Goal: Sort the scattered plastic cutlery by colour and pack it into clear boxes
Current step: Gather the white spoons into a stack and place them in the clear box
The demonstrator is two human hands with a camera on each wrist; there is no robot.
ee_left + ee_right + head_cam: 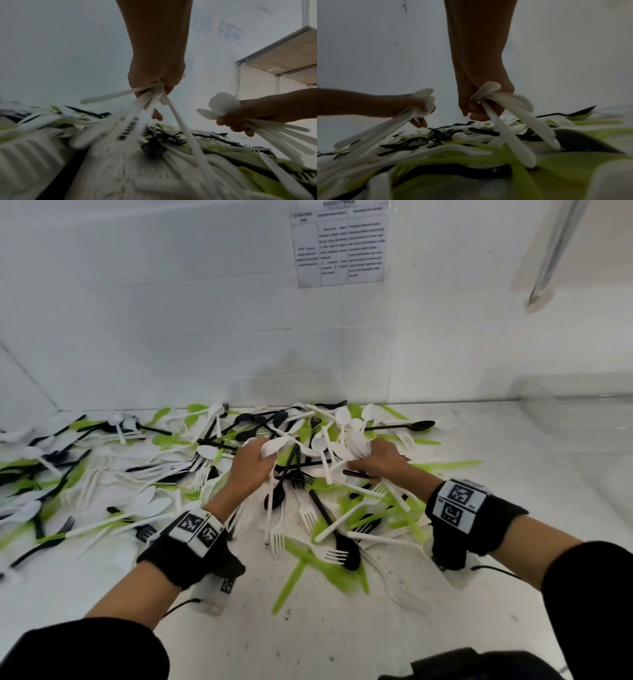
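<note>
White-cutlery gathering: left hand [251, 463] and right hand [378, 458] each grip white bunches [223, 106]; next, boxing them.

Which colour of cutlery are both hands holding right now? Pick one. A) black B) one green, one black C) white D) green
C: the left hand grips a bunch of white cutlery, and the right hand grips white spoons; green and black pieces lie on the table.

White, black, green cutlery [301, 474] heaped on table, white spoons [356, 445] bunched
</note>
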